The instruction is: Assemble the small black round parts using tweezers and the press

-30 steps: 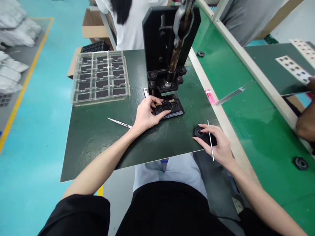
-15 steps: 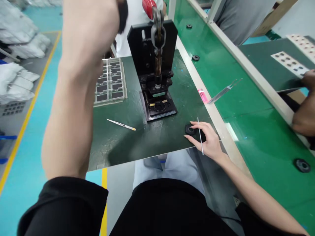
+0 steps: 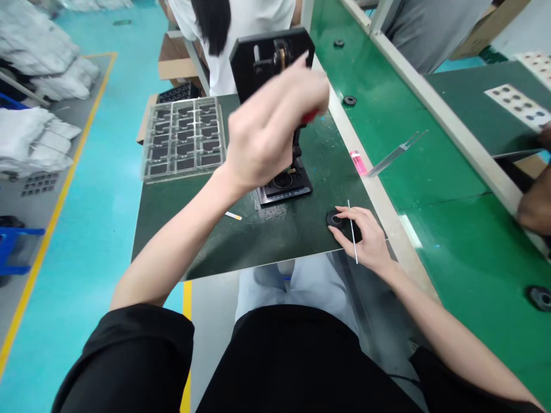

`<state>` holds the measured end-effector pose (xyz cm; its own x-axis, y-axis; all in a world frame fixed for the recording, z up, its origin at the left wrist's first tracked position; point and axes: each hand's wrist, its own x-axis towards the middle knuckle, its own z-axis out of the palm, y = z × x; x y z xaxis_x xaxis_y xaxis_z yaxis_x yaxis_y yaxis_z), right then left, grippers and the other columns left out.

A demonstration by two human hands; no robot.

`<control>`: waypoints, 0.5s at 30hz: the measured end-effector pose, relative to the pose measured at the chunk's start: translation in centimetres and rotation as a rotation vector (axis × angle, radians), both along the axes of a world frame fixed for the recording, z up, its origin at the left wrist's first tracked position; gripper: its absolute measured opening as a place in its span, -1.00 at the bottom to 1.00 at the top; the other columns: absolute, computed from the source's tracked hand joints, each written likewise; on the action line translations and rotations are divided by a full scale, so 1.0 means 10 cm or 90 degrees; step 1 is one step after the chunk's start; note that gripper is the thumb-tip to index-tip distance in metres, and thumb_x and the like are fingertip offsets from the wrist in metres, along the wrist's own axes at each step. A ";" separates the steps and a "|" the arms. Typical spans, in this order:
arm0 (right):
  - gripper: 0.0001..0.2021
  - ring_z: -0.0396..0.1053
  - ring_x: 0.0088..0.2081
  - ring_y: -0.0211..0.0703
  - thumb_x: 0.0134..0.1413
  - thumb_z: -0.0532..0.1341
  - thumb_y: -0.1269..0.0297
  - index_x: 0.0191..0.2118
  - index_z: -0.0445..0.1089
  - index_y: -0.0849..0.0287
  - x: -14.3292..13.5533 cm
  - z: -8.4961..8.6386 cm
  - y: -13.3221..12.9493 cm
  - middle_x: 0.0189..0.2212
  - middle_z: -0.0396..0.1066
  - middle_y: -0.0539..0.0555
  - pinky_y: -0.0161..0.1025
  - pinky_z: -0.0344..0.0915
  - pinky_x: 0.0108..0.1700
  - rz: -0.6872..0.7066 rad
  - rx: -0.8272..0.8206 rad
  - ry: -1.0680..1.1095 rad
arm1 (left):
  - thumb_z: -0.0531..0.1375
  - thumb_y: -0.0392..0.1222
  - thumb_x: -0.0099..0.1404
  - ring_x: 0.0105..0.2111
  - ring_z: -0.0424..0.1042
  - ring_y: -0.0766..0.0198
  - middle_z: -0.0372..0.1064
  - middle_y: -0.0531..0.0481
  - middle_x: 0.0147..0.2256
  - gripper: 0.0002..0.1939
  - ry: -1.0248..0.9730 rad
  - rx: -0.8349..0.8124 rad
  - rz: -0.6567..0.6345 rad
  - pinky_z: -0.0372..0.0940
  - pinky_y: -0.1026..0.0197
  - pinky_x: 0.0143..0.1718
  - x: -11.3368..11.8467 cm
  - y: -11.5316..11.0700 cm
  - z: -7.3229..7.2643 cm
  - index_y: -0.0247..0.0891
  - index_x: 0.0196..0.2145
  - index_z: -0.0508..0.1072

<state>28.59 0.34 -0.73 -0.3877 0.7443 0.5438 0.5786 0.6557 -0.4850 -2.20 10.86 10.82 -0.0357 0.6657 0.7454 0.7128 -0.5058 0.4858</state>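
My left hand (image 3: 275, 123) is closed around the red handle (image 3: 310, 116) of a black hand-lever press; only a bit of the red shows. Behind this hand stands the press (image 3: 273, 60), its middle mostly hidden. On its base a dark part with a round ring (image 3: 283, 180) is visible. A thin white stick (image 3: 352, 232) crosses my right hand (image 3: 365, 236), held in the fingers. Thumb and forefinger of that hand also reach around a black round part (image 3: 333, 218) at the table's right front. Tweezers (image 3: 233, 215) lie partly hidden behind my left forearm.
A clear tray (image 3: 185, 137) of dark pieces sits at the table's back left. Along the right runs a green belt (image 3: 413, 166) with several black round parts. A pink-labelled bundle of thin rods (image 3: 394, 158) overhangs the pale rail. Other people are behind and at right.
My left hand has come from high on the left onto the press handle, which has swung down toward me. My right hand keeps its place, its fingers a little closer around the black part.
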 end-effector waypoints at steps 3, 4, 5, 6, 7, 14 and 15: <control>-0.74 0.50 -0.01 0.09 0.19 0.34 0.27 -0.01 0.41 0.06 0.01 -0.01 0.00 -0.01 0.58 0.18 0.15 0.50 0.03 0.003 0.004 0.004 | 0.11 0.33 0.39 0.20 0.46 -0.12 0.29 -0.05 -0.04 -0.52 0.006 -0.066 0.001 0.57 -0.17 -0.10 0.05 -0.08 -0.12 -0.15 -0.11 0.39; -0.74 0.50 0.00 0.10 0.19 0.34 0.27 -0.01 0.42 0.06 0.01 -0.01 0.00 -0.01 0.58 0.18 0.16 0.50 0.04 0.002 0.003 0.003 | 0.11 0.32 0.39 0.19 0.47 -0.13 0.30 -0.05 -0.05 -0.53 0.011 -0.092 -0.007 0.57 -0.19 -0.10 0.07 -0.10 -0.14 -0.16 -0.14 0.40; -0.74 0.50 0.00 0.10 0.20 0.34 0.27 -0.01 0.42 0.06 0.01 -0.01 -0.01 -0.01 0.58 0.18 0.17 0.50 0.04 -0.001 0.001 0.002 | 0.11 0.31 0.38 0.18 0.48 -0.13 0.30 -0.05 -0.06 -0.53 0.020 -0.115 -0.022 0.56 -0.21 -0.10 0.08 -0.12 -0.15 -0.17 -0.16 0.41; -0.75 0.50 0.00 0.10 0.20 0.33 0.28 -0.01 0.42 0.05 0.01 -0.01 -0.01 -0.01 0.58 0.18 0.17 0.50 0.04 -0.004 0.001 0.001 | 0.12 0.30 0.38 0.17 0.49 -0.13 0.31 -0.05 -0.08 -0.54 0.031 -0.134 -0.040 0.56 -0.23 -0.10 0.08 -0.14 -0.15 -0.18 -0.19 0.42; -0.76 0.50 0.00 0.10 0.21 0.32 0.28 -0.02 0.42 0.06 0.01 -0.01 -0.01 -0.01 0.58 0.18 0.17 0.50 0.04 -0.006 0.000 0.001 | 0.12 0.30 0.37 0.16 0.50 -0.12 0.32 -0.05 -0.09 -0.54 0.041 -0.149 -0.059 0.55 -0.24 -0.09 0.09 -0.16 -0.14 -0.18 -0.21 0.43; -0.78 0.51 -0.01 0.08 0.22 0.31 0.33 -0.02 0.42 0.08 -0.01 0.01 -0.01 -0.02 0.58 0.20 0.14 0.51 0.03 -0.001 0.016 0.001 | 0.17 0.26 0.34 0.15 0.50 -0.11 0.32 -0.05 -0.14 -0.59 0.056 -0.171 -0.094 0.54 -0.25 -0.06 0.10 -0.23 -0.02 -0.18 -0.27 0.43; -0.78 0.51 -0.01 0.08 0.22 0.30 0.33 -0.02 0.42 0.09 -0.01 0.01 -0.01 -0.02 0.58 0.20 0.14 0.51 0.03 -0.001 0.019 0.000 | 0.19 0.26 0.33 0.14 0.50 -0.13 0.32 -0.06 -0.13 -0.58 0.048 -0.174 -0.092 0.54 -0.26 -0.06 0.10 -0.23 -0.02 -0.18 -0.27 0.42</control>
<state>28.47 0.26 -0.63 -0.3867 0.7278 0.5663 0.5793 0.6695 -0.4650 -1.22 8.59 10.62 0.1228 0.8357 0.5353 0.6827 -0.4626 0.5656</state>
